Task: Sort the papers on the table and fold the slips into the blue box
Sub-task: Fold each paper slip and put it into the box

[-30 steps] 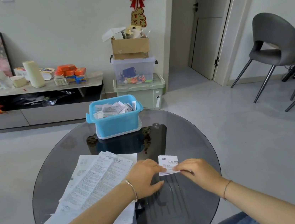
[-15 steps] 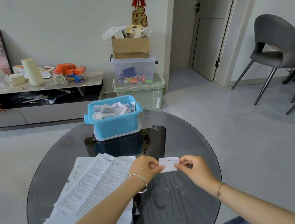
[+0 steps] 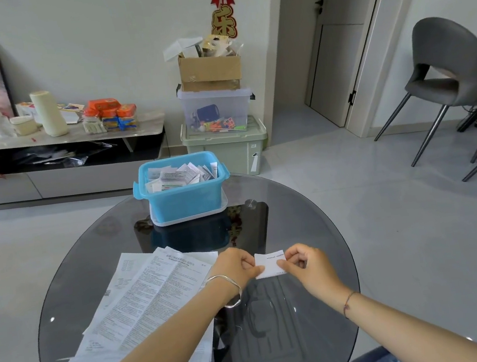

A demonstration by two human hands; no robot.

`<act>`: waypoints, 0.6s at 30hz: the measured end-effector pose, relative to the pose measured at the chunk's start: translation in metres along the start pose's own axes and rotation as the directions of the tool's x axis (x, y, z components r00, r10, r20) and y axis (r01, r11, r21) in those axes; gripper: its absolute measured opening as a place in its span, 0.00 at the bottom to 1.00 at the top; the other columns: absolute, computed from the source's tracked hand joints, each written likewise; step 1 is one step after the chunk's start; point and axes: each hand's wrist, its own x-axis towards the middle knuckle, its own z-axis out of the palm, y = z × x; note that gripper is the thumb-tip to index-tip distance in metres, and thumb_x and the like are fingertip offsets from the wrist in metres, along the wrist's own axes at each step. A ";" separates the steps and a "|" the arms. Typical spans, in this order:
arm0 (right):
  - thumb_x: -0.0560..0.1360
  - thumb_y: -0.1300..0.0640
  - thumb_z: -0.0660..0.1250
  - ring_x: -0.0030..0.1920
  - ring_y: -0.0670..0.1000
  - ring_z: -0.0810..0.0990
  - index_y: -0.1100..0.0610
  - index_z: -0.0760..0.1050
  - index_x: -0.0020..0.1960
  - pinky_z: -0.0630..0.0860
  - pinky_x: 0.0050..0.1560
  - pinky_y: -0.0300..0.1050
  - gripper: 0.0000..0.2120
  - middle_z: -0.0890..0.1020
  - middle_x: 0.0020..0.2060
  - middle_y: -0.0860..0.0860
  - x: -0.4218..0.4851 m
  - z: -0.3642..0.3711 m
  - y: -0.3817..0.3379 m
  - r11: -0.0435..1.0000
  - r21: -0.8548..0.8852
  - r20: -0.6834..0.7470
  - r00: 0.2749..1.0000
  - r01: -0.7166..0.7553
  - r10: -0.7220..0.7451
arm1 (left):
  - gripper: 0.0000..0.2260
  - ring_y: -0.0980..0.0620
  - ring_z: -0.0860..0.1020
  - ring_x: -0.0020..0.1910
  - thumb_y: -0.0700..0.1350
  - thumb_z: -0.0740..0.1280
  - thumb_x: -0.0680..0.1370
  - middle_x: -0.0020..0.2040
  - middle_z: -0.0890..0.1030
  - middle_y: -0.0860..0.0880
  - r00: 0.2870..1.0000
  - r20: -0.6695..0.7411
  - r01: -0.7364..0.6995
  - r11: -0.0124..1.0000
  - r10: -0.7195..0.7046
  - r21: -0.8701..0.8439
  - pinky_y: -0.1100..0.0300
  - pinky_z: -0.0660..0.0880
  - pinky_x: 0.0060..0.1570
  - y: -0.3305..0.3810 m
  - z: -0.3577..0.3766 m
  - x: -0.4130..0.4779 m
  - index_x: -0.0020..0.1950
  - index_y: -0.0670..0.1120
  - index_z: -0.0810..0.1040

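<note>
Your left hand (image 3: 237, 263) and right hand (image 3: 302, 261) pinch the folded slip (image 3: 268, 264) between their fingertips. Beyond them, the blue box (image 3: 183, 198) holds many slips; unfolded papers (image 3: 144, 306) remain beside your left fingers.

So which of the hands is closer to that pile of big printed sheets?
Left. The left hand sits at the edge of the sheets; the right hand is farther right, beyond the slip.
</note>
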 end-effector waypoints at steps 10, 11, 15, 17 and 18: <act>0.71 0.57 0.73 0.30 0.44 0.73 0.52 0.75 0.36 0.67 0.32 0.35 0.09 0.78 0.30 0.48 0.005 0.006 -0.005 0.994 -0.088 -0.044 0.997 -0.065 0.061 | 0.15 0.54 0.74 0.61 0.53 0.63 0.80 0.64 0.75 0.53 0.932 0.051 -0.344 0.827 0.360 0.445 0.63 0.70 0.60 -0.005 -0.010 -0.019 0.66 0.53 0.74; 0.71 0.57 0.73 0.30 0.44 0.72 0.52 0.74 0.35 0.67 0.32 0.36 0.09 0.78 0.29 0.47 0.006 0.007 -0.006 0.993 -0.099 -0.044 0.997 -0.067 0.063 | 0.17 0.53 0.73 0.62 0.55 0.60 0.80 0.66 0.74 0.52 0.918 0.128 -0.386 0.775 0.375 0.501 0.60 0.71 0.62 -0.005 -0.012 -0.022 0.68 0.54 0.72; 0.72 0.57 0.71 0.28 0.44 0.71 0.50 0.72 0.34 0.68 0.32 0.40 0.11 0.76 0.26 0.45 0.006 0.009 -0.008 0.984 -0.168 -0.050 0.997 -0.059 0.051 | 0.22 0.48 0.73 0.63 0.59 0.53 0.81 0.66 0.74 0.47 0.894 0.308 -0.448 0.617 0.326 0.647 0.53 0.72 0.61 -0.006 -0.016 -0.035 0.73 0.52 0.66; 0.72 0.57 0.70 0.28 0.43 0.70 0.50 0.72 0.34 0.66 0.31 0.40 0.11 0.75 0.26 0.45 0.005 0.009 -0.010 0.982 -0.183 -0.044 0.998 -0.044 0.037 | 0.23 0.48 0.72 0.64 0.59 0.52 0.82 0.67 0.73 0.47 0.881 0.327 -0.472 0.581 0.342 0.663 0.53 0.70 0.63 -0.007 -0.015 -0.039 0.73 0.50 0.65; 0.73 0.57 0.70 0.28 0.43 0.70 0.50 0.72 0.34 0.66 0.31 0.39 0.11 0.75 0.26 0.45 0.004 0.009 -0.010 0.982 -0.188 -0.042 0.999 -0.035 0.027 | 0.23 0.49 0.69 0.67 0.59 0.52 0.82 0.69 0.72 0.48 0.875 0.332 -0.483 0.565 0.353 0.669 0.54 0.67 0.67 -0.007 -0.015 -0.040 0.73 0.50 0.65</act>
